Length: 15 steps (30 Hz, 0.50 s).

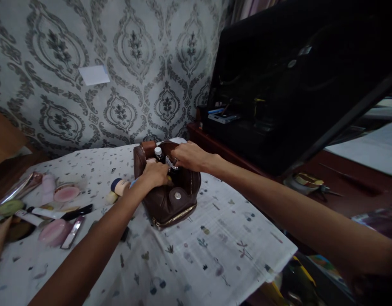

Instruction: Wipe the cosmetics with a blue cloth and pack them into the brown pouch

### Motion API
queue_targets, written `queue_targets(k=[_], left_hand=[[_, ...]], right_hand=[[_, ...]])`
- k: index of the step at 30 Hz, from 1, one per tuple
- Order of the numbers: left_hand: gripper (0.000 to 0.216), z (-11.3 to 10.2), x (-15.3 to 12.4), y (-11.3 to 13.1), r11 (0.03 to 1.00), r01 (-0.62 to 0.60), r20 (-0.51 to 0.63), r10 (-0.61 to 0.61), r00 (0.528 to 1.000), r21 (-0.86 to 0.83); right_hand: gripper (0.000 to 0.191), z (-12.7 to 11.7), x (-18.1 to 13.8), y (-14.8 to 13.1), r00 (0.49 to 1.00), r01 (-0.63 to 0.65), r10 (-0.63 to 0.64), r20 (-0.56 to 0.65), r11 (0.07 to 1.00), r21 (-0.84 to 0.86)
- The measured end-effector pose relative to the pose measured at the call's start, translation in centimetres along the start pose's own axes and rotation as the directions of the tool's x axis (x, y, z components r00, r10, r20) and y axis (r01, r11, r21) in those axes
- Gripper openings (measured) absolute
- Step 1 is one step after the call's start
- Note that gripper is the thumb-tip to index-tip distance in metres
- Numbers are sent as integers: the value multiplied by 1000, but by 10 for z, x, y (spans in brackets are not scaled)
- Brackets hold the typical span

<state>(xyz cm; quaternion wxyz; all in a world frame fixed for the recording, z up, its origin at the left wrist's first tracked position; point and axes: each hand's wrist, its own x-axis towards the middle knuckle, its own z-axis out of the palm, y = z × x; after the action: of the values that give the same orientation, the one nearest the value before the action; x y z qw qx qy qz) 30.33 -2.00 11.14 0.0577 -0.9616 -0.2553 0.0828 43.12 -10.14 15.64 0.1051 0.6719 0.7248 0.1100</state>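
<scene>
A brown leather-look makeup bag (pixel 162 199) stands unzipped on the cloth, its gold zip and snap button facing me. Inside it show a dark bottle with a white cap (pixel 158 151) and a silvery glittery item (pixel 169 162). My left hand (pixel 156 173) reaches over the bag's left side with its fingers curled down inside; whatever they hold is hidden. At the back right rim my right hand (pixel 190 155), wearing a ring, is closed over the bag's edge, its fingertips partly out of sight. Beside my left wrist lies a cream tube with a dark blue cap (pixel 119 186).
Makeup lies spread at left: a pink compact (pixel 55 232), a pink round case (pixel 67 193), a black-tipped tube (pixel 78 212) and several others. A patterned white cloth (pixel 196 272) covers the surface. A large black screen (pixel 279 85) leans at right above a reddish-brown desk (pixel 339 178).
</scene>
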Motion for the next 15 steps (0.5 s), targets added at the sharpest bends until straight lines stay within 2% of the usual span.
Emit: queue_targets(k=[5,10,15], left_hand=[[45,2,2,2,1000,-29,28,29,999,1],[49,4,1,0,999,-7,43,9,999,-35],[64,7,-3,-2,998,20,18,-19,1000,-60]], right_hand=[[25,-1,6,-2,1000,6,-7,17,1000,23],[26,-7,11,-3,997,31,-36,62,997,76],[26,-9,11,0,996,47,-54,68,994,94]])
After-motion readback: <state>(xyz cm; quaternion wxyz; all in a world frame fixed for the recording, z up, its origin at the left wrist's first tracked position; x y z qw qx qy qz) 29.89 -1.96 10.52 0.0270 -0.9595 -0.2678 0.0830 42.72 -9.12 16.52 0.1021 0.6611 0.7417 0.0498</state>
